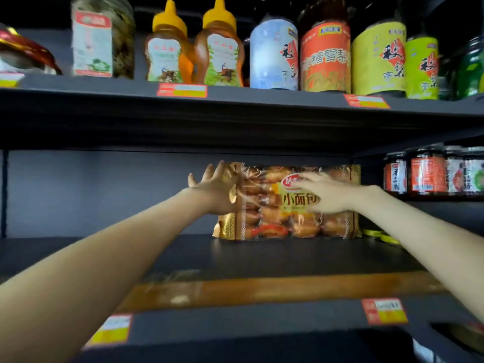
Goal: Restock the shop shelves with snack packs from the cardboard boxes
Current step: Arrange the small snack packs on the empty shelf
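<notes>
Upper shelf, from the left: red-gold packet at the edge, a labelled jar, two honey squeeze bottles with yellow caps, then a row of big labelled bottles – blue, orange, yellow-green. Price tags on the shelf lip.

Middle shelf – left part bare dark board. Left hand reaches in, fingers straight and spread, palm against the left edge of the bread pack; not curled round it. Pack stands upright at the back of the middle shelf, right of centre, clear front showing small rolls, yellow label. Right hand lies flat on the pack's front over the label, fingers extended, pressing rather than gripping.

Right of the pack: something yellow-green low on the shelf, too blurred to name. Far right bay: small red-labelled jars.
</notes>
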Demonstrator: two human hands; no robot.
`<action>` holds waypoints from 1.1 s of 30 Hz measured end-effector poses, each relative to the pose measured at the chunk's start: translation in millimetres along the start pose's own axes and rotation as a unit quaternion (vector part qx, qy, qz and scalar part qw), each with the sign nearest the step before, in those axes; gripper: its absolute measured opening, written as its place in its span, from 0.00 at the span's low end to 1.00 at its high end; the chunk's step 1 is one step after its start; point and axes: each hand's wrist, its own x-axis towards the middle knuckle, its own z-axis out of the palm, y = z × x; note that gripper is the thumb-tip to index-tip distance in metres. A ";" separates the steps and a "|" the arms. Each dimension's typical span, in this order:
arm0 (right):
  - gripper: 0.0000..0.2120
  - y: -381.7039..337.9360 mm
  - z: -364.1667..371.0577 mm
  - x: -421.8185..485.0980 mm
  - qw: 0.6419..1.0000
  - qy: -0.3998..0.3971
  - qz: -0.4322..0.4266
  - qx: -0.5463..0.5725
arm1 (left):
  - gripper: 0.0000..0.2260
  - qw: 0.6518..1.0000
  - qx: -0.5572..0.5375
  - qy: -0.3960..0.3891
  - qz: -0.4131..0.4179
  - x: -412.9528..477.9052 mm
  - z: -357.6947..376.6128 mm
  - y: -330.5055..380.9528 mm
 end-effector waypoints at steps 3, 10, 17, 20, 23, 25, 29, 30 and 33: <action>0.24 -56.9 -11.0 -28.4 0.999 0.030 0.013 0.026 | 0.28 0.995 -0.067 0.071 0.027 -53.3 -15.1 -16.0; 0.08 -230.8 -8.9 -125.4 0.969 0.136 0.049 0.202 | 0.21 0.973 -0.132 0.127 0.137 -215.7 13.5 -62.4; 0.09 -350.0 21.8 -191.0 0.943 0.250 0.002 0.218 | 0.18 0.914 -0.263 0.264 0.157 -345.2 67.6 -126.0; 0.11 -407.5 54.7 -220.9 0.949 0.151 -0.019 0.277 | 0.20 0.934 -0.274 0.206 0.100 -397.2 107.4 -147.6; 0.11 -466.1 110.3 -260.2 0.945 -0.021 -0.045 0.323 | 0.18 0.959 -0.272 0.080 0.003 -459.5 160.6 -167.5; 0.11 -502.2 147.9 -286.3 0.933 -0.113 -0.058 0.336 | 0.18 0.963 -0.261 -0.013 -0.070 -506.1 195.9 -178.9; 0.12 -572.2 212.3 -336.8 0.889 -0.282 -0.091 0.349 | 0.18 0.932 -0.264 -0.152 -0.199 -612.4 254.4 -196.0; 0.13 -590.2 225.1 -348.5 0.876 -0.315 -0.101 0.352 | 0.17 0.921 -0.262 -0.178 -0.227 -639.3 265.1 -199.7; 0.14 -646.9 249.8 -377.7 0.834 -0.385 -0.148 0.367 | 0.17 0.891 -0.225 -0.233 -0.317 -713.0 278.3 -215.1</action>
